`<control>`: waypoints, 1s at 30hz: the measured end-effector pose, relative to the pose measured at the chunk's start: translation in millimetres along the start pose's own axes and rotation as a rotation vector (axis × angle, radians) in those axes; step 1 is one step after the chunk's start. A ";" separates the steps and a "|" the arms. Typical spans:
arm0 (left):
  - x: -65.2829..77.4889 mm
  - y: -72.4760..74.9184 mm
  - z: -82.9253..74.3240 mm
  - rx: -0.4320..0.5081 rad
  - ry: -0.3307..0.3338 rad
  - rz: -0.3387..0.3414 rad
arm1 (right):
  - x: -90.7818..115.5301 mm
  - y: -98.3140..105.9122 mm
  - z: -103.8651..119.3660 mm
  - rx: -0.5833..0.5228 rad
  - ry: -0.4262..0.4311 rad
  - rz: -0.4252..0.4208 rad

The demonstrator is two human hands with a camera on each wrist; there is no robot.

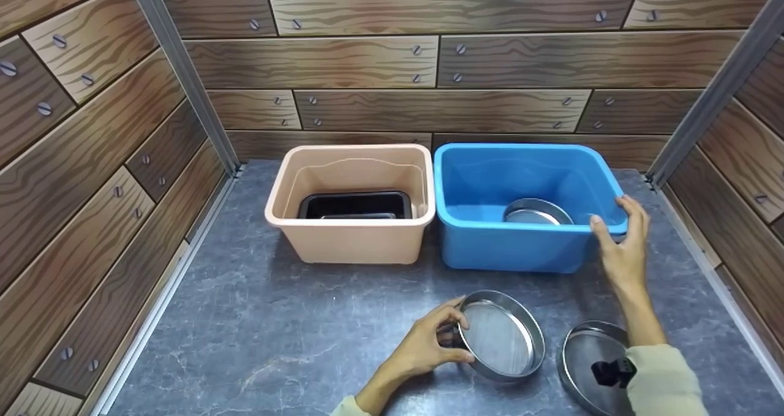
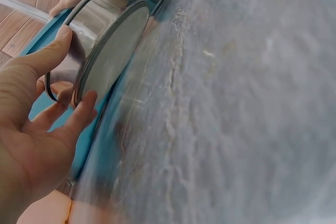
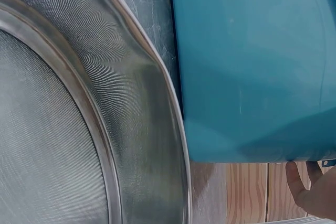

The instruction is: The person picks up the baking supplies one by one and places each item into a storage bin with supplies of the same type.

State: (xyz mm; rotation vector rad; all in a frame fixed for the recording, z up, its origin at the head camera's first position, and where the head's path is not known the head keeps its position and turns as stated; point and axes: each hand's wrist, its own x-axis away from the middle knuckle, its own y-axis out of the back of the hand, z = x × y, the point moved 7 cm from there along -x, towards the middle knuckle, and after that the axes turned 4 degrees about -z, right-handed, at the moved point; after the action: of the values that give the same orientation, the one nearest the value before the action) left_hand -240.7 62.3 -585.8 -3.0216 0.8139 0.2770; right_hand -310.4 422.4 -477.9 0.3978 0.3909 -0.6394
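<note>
My left hand (image 1: 422, 339) grips a round steel sieve (image 1: 499, 339) by its left side, tilted above the grey tabletop. In the left wrist view, the thumb lies on the sieve's shiny side wall (image 2: 97, 19), with fingers near the mesh side. Up at the front right corner of the blue bin (image 1: 514, 247), my right hand (image 1: 628, 250) holds the rim between thumb and fingers. Another round sieve (image 1: 536, 211) rests inside that bin, its lower part hidden by the front wall. A further sieve (image 1: 588, 358) lies on the tabletop beneath my right forearm, which partly covers it.
A beige bin (image 1: 352, 241) stands against the blue bin's left side, with a black rectangular pan (image 1: 355, 203) inside it. Wood-patterned panels (image 1: 429, 109) wall in the grey marbled tabletop (image 1: 245, 336) at the back and both sides.
</note>
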 end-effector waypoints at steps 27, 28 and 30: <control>-5.2 10.9 -35.3 0.029 -0.090 -0.060 | 0.9 0.9 1.1 0.001 -0.007 -0.003; -5.0 10.7 -36.6 0.028 -0.096 -0.060 | 0.8 0.7 0.9 0.003 -0.009 -0.002; -4.9 10.9 -39.4 0.024 -0.103 -0.065 | 0.4 0.3 0.8 0.003 -0.008 0.000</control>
State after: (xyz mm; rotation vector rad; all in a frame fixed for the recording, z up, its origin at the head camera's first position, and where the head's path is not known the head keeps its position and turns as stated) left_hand -243.6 53.5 -545.7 -2.9755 0.7049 0.4149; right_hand -309.8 422.1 -477.2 0.3982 0.3819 -0.6417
